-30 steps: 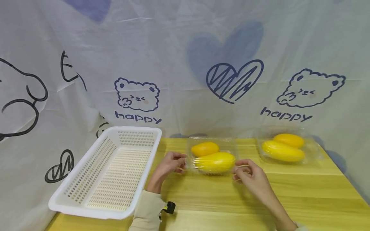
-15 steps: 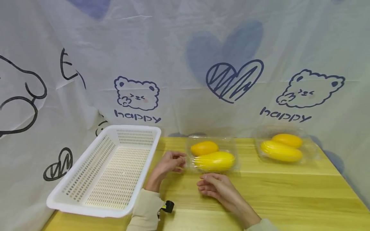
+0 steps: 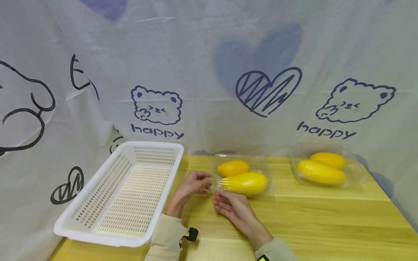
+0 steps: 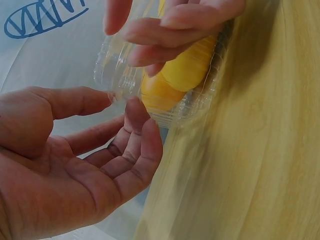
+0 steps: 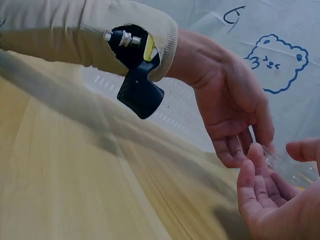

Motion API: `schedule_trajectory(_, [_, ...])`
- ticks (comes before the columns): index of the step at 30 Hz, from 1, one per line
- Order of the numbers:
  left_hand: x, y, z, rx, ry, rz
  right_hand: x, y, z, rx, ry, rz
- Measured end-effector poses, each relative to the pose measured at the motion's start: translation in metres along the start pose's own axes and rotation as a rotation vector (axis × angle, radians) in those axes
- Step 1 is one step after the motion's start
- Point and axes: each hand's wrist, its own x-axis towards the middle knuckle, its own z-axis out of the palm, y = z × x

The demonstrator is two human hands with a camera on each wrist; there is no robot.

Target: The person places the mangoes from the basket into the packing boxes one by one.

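Observation:
A clear plastic clamshell box [image 3: 269, 170] holds a rounded orange-yellow fruit [image 3: 233, 168] that looks like a mango, and a longer bright yellow fruit [image 3: 248, 183] lying in front of it. At the box's left end, my left hand [image 3: 193, 184] pinches the rim between thumb and forefinger; the other fingers curl loosely below, as the left wrist view shows. My right hand [image 3: 236, 209] is by the front left corner, its fingers extended toward the left hand and holding nothing. Whether the right fingertips touch the box [image 4: 117, 75] is hard to tell.
A white perforated basket [image 3: 160, 214] stands left of the hands on the wooden table [image 3: 326, 224]. Toward the back right sits a second clear box [image 3: 351, 174] with two yellow fruits. A printed cloth [image 3: 202, 72] hangs behind the table.
My right hand has left the box's right front corner and moved left along its front to the left corner. The left hand has kept its place, and the box has hardly moved.

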Motion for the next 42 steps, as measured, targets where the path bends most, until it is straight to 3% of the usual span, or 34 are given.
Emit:
schedule_trajectory(13, [-0.002, 0.001, -0.002, -0.008, -0.005, 0.009, 0.003, 0.004, 0.016, 0.076, 0.08, -0.03])
schedule_trajectory(33, [-0.007, 0.002, -0.003, -0.034, -0.022, 0.026, 0.003, 0.011, 0.027, 0.024, 0.18, -0.076])
schedule_trajectory(42, [-0.008, 0.002, -0.003, -0.006, -0.019, 0.017, 0.0, 0.01, 0.024, 0.033, 0.141, -0.056])
